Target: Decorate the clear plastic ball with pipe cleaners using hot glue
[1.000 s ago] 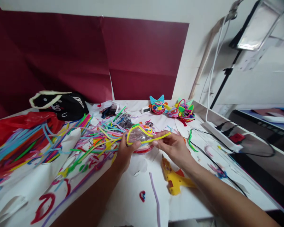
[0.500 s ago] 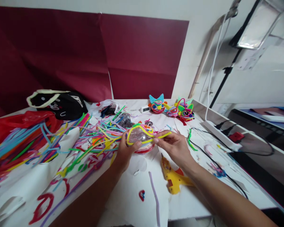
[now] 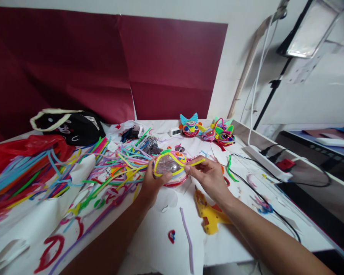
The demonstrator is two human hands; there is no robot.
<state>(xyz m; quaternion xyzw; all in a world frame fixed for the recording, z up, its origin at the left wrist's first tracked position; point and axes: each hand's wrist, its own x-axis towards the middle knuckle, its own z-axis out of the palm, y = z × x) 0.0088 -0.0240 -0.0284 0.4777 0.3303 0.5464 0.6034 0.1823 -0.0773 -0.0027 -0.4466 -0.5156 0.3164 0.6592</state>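
A clear plastic ball (image 3: 168, 165), partly wrapped in coloured pipe cleaners, is held above the white table by my left hand (image 3: 151, 184), whose fingers and thumb close around its left side. A yellow pipe cleaner (image 3: 198, 162) loops over the ball's clear part, and its free end sticks out to the right. My right hand (image 3: 208, 176) pinches this yellow strand at the ball's right side. Under my right forearm lies a yellow glue gun (image 3: 210, 217), its nozzle toward the ball. A purple pipe cleaner (image 3: 187, 238) and a small red-and-blue piece (image 3: 171, 236) lie in front.
Many loose pipe cleaners (image 3: 103, 172) and a red plastic bag (image 3: 31, 147) cover the left side. Finished-looking decorated balls (image 3: 190, 126) stand at the back near a small white digital display (image 3: 175, 132). At the right are a power strip (image 3: 268, 162) and a black cable (image 3: 263, 196).
My right hand has shifted slightly, and the yellow pipe cleaner's free end tilts up a little more. My left hand still grips the ball in the same place.
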